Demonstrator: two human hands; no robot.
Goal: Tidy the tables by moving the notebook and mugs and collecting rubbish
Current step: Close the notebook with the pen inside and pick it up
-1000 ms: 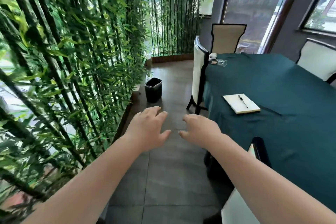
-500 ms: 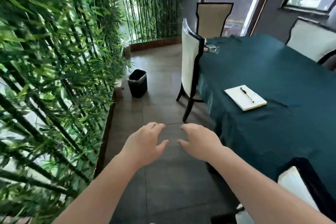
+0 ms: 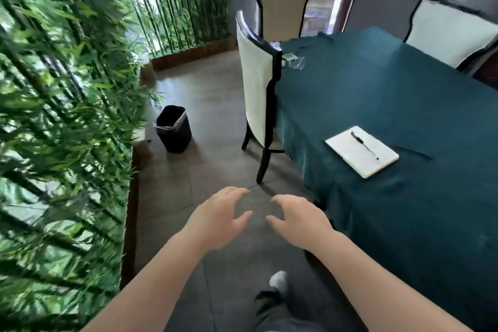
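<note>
Two empty hands hang side by side over the floor in the head view, the left hand [image 3: 219, 217] and the right hand [image 3: 299, 219], each with its fingers [image 3: 238, 191] spread and loosely curled, clamped on nothing. The notebook [image 3: 362, 151] lies on the bench [image 3: 404, 105] ahead and to the right of both hands, well apart from them, near the bench's near-left edge; its long axis runs on a diagonal from far-left to near-right, and a pen [image 3: 364, 144] lies along that axis on the page. The right hand is the nearer of the two, so a reach up and rightward over the bench edge looks like the move that fits. Farther along the same bench edge, behind the chair [image 3: 257, 89], sits some clear crumpled rubbish [image 3: 293, 60], and a black bin [image 3: 173, 128] stands on the floor to the left by the bamboo [image 3: 67, 102]. No mugs show here. Against the earlier frames, the person has walked forward: the notebook, the chair and the bin all sit closer and lower in view, the near chair back has dropped out of sight, a foot [image 3: 279, 281] now shows below, and the hands keep much the same open pose.
</note>
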